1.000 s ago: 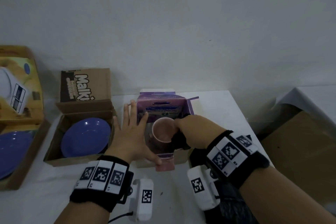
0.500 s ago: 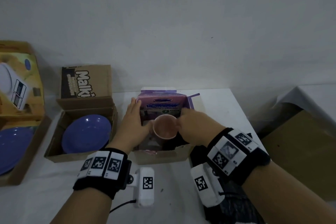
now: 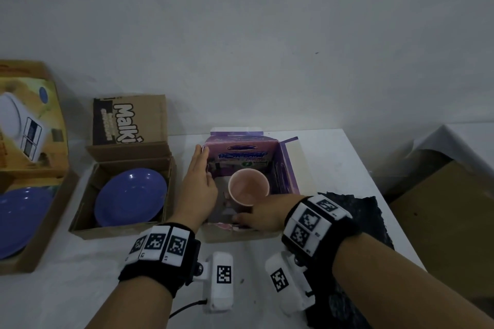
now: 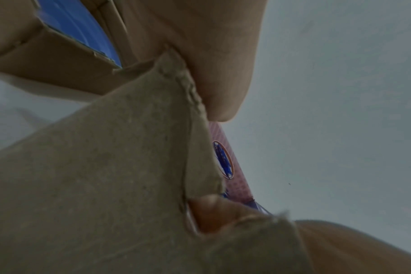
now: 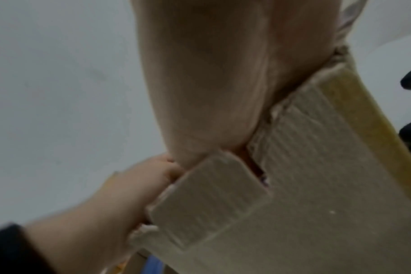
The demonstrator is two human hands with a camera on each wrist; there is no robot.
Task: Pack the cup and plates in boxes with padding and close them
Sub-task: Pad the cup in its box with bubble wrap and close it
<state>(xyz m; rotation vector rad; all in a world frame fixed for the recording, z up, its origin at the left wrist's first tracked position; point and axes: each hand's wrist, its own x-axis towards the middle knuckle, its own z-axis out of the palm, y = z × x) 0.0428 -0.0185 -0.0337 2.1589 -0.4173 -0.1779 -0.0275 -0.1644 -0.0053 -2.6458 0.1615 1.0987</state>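
A pink cup (image 3: pixel 248 189) stands upright inside the open purple box (image 3: pixel 246 152) on the white table. My left hand (image 3: pixel 199 168) lies with straight fingers along the box's left wall, apart from the cup. My right hand (image 3: pixel 254 215) reaches low into the box's near side below the cup, fingers stretched left by pale pink padding (image 3: pixel 227 226); it does not hold the cup. One blue plate (image 3: pixel 131 197) lies in the brown Malki box (image 3: pixel 117 232), another blue plate (image 3: pixel 18 222) in the yellow box at far left. Both wrist views show only palm skin and the box's cardboard wall (image 4: pixel 106 166).
A black sheet (image 3: pixel 369 211) lies on the table right of the purple box, partly under my right forearm. Brown cardboard (image 3: pixel 454 208) sits beyond the table's right edge. The Malki box's lid stands upright against the wall. Bare table (image 3: pixel 80 288) lies in front.
The cup went down from above the box to standing inside it. My right hand let go of it and drew back to the near side. My left hand shifted onto the left wall.
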